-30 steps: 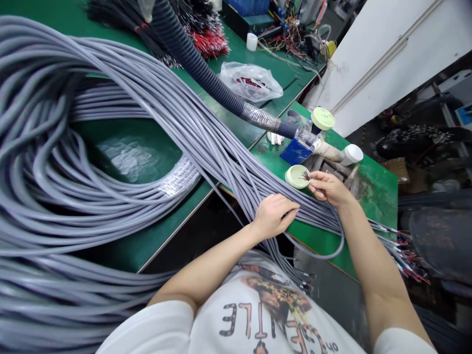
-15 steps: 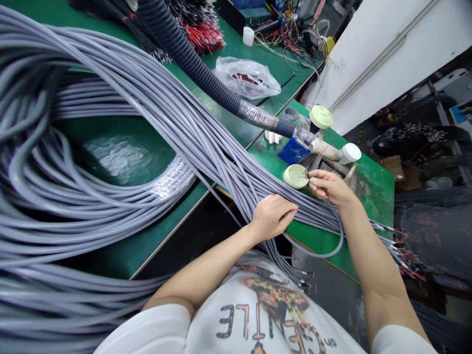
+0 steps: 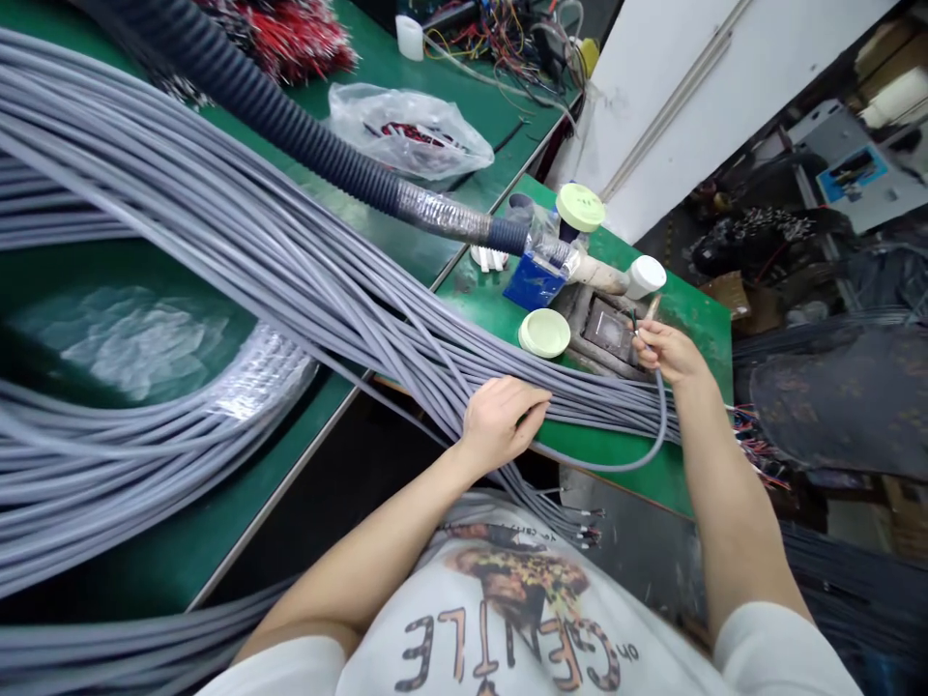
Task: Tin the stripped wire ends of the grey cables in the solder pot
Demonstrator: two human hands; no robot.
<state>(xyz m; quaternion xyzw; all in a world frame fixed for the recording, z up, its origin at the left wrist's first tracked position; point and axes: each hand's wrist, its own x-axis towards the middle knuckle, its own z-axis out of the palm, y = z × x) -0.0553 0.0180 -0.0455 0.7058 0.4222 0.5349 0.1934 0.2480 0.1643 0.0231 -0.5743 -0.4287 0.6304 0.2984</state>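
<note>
Nearest the body, the single grey cable is seen sagging in a loop below and between the two hands, at the near edge of the green table. To the left of that loop, the left hand is laid on the bundle of grey cables with its fingers bent down over the strands; whether any strand is truly gripped cannot be told. The loop is carried upward into the right hand, where the cable's end is pinched tight between thumb and fingertips, its tip too small to be made out. Just beyond and to the left of that pinch a metal fixture is found, and a pale green disc is set farther left, above the left hand. Beyond these, a blue block is met by the end of a corrugated hose. Farthest from both hands, a plastic bag is seen.
</note>
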